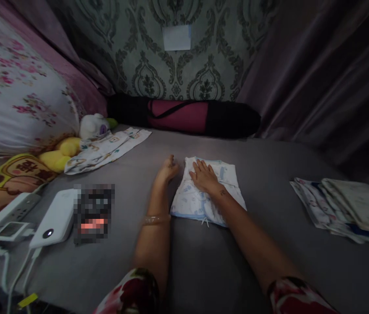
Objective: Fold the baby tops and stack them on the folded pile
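Observation:
A small white baby garment (187,200) with pale blue prints and blue edging lies folded in front of me, little ties showing at its near edge. My right hand (205,176) rests palm down on its upper part, fingers stretched out and slightly apart. Just left of the garment, my left hand (169,169) is on its side near the sheet, holding nothing visible. Its fingers are partly hidden from this angle but look loosely apart. A clear bangle (156,220) circles the left forearm.
A stack of folded cloths (354,205) lies right. Another printed cloth (108,150) and plush toys (61,155) lie left. Nearer are a white power bank (56,216), cables and a power strip (5,220). A long black and maroon bag (181,117) lies along the wall.

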The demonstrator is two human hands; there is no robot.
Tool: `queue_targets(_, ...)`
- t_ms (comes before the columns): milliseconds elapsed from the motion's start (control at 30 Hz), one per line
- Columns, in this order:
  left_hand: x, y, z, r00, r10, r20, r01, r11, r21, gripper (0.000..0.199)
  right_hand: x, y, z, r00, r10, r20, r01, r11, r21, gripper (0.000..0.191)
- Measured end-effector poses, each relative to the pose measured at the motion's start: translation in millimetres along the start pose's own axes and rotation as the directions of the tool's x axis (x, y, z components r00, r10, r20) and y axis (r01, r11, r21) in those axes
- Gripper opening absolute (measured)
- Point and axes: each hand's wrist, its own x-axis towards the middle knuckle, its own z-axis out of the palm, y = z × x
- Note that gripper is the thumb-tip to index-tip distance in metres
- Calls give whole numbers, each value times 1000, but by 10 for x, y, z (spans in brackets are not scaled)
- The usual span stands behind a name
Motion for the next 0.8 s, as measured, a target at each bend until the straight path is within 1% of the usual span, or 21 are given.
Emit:
queue_targets(67, 3, 3, -17, 999, -43, 0, 43, 999, -33, 50, 19, -39, -56, 1000, 1, 10, -1, 1000, -3, 60)
queue_targets(100, 7, 2, -24, 998, -63, -4, 63, 997, -44, 50, 33, -70, -76, 1000, -12, -10, 12, 1000, -8, 59)
queue_targets(167, 21, -7, -32, 997, -68, -26, 67, 996, -55, 50, 72, -150, -84, 995, -64, -80, 63, 998, -20, 59)
queue_targets(233, 39, -23, -30, 997, -70, -40, 68, 996, -61, 51, 118, -238, -48, 981, -130, -145, 127, 991, -33, 60)
queue_targets(267, 47, -30, -26, 996, -71, -46, 68, 996, -63, 50, 139, -277, -16, 975, -156, -158, 152, 988, -38, 60)
queue_targets(333, 55, -35, -19, 997, -68, -45, 66, 996, -56, 49, 175, -338, 61, 973, -179, -149, 175, 984, -40, 61)
queue_targets(433, 49, -11, -9, 998, -60, -20, 59, 998, -37, 49, 209, -375, 141, 981, -165, -105, 163, 986, -23, 62)
queue_targets(533, 40, 45, 17, 999, -51, -2, 50, 998, -33, 51, 228, -369, 113, 986, -158, -55, 158, 987, 7, 63)
queue_targets(633, 30, 126, 64, 1000, 3, -4, -3, 1000, -16, 51, 220, -328, 8, 987, -161, 3, 160, 984, 78, 61)
queue_targets(667, 23, 160, 82, 1000, 31, -3, -31, 999, -8, 50, 205, -302, -28, 987, -158, -5, 157, 982, 102, 61)
queue_targets(733, 1, 237, 114, 997, 83, 5, -83, 997, 8, 49, 152, -225, -88, 989, -134, -61, 141, 982, 129, 60)
queue_targets(800, -32, 321, 145, 993, 120, 19, -120, 992, 28, 49, 74, -115, -127, 990, -77, -121, 92, 989, 120, 60)
